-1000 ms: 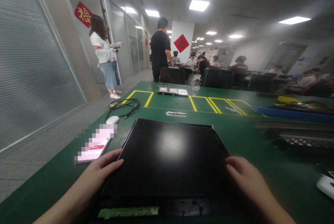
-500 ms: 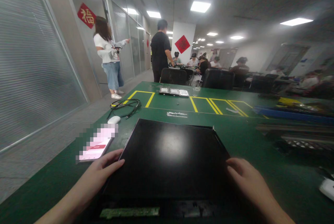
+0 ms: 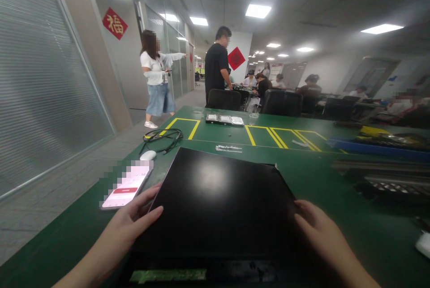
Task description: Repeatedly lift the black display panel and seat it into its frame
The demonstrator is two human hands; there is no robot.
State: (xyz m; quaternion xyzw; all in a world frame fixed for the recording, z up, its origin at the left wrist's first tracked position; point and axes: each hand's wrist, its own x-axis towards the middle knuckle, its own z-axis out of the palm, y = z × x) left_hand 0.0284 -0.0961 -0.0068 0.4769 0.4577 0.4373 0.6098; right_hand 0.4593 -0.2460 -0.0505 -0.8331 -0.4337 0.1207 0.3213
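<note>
A wide, flat black case [image 3: 218, 203] with a shiny top fills the near middle of the green table. Light from the ceiling reflects in it. On its left edge lies my left hand [image 3: 134, 216], thumb over the top and fingers along the side. My right hand [image 3: 314, 218] holds the right edge, some fingertips hidden at the side. Along the near front of the case runs a dark strip with a green label-like patch [image 3: 168, 275]. Just left of my left hand is a phone [image 3: 126, 189] with a lit screen.
A white mouse [image 3: 148, 156] and a coiled black cable [image 3: 164, 138] lie beyond the phone. Several hard drives [image 3: 224, 119] sit at the far edge. Right are a blue tray [image 3: 379, 145] and a blurred metal part [image 3: 393, 185]. People stand and sit behind the table [image 3: 188, 144].
The far left of the case has risen slightly, and its reflection has shifted left and up. Both hands keep their hold. In the background, two standing people have moved to the right.
</note>
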